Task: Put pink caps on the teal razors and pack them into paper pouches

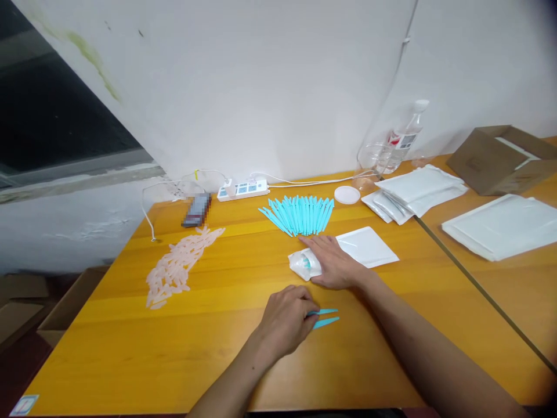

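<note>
Pale pink plastic pieces (178,266) lie in a loose heap at the left of the yellow wooden table (130,348), well apart from both hands. Further back a white power strip (242,188) sits against the wall. Near the front edge, the left hand (285,319) is curled, its fingers pinched on two slim turquoise plastic picks (324,318) whose tips point right and rest low over the wood. Behind it, a fan of the same turquoise plastic picks (300,213) is spread out. The right hand (333,261) lies flat, fingers together, pressing on a small crumpled white pouch (302,264) with a bit of turquoise showing at its mouth; a flat white packet (368,245) lies just beside the wrist. To the right are stacked white packets (413,191) and a clear plastic bottle (402,142).

As I judge it, the thin picks could slip from so light a pinch, and the pouch could slide on the smooth wood if the palm eases.
</note>
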Demonstrator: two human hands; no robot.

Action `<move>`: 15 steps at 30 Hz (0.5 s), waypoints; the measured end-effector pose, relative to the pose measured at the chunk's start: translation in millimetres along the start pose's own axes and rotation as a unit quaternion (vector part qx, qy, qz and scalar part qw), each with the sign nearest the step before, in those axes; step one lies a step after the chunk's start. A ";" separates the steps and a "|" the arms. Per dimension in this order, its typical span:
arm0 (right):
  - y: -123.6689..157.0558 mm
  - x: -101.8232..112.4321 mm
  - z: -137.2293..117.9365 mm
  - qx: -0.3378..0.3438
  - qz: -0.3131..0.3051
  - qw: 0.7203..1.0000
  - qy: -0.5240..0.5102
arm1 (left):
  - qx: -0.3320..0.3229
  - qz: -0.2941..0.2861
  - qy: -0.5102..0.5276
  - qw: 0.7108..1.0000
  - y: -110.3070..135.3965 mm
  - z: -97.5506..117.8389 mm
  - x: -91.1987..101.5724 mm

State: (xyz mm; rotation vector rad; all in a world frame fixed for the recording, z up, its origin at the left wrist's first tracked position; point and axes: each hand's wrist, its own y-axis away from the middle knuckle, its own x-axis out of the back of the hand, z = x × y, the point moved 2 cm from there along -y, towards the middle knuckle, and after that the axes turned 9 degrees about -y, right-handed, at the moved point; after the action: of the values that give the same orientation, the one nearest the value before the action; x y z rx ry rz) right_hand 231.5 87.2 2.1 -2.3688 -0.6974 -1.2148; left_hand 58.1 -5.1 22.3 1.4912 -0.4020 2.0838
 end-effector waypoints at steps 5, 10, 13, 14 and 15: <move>0.8 0.2 -0.6 -0.003 -0.004 1.000 0.003 | -0.018 0.080 0.031 0.996 0.1 -14.3 16.9; 1.1 -1.0 1.3 -0.006 -0.001 1.000 0.001 | 0.096 0.272 0.223 0.931 9.4 -53.2 52.4; 1.4 -1.0 1.5 -0.009 0.002 1.000 -0.004 | 0.169 0.344 0.393 0.836 3.7 -71.0 52.8; 1.4 -0.7 1.0 -0.009 0.003 1.000 -0.006 | 0.182 0.366 0.438 0.800 0.1 -74.7 49.5; 1.4 -0.1 0.4 -0.009 0.004 1.000 -0.009 | 0.192 0.383 0.469 0.772 -3.9 -77.3 45.0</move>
State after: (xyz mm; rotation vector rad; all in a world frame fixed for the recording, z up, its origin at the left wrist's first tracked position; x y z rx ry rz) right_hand 232.5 86.3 1.6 -2.3988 -0.6838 -1.2025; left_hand -10.4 50.5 37.7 0.2016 -0.1769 3.3782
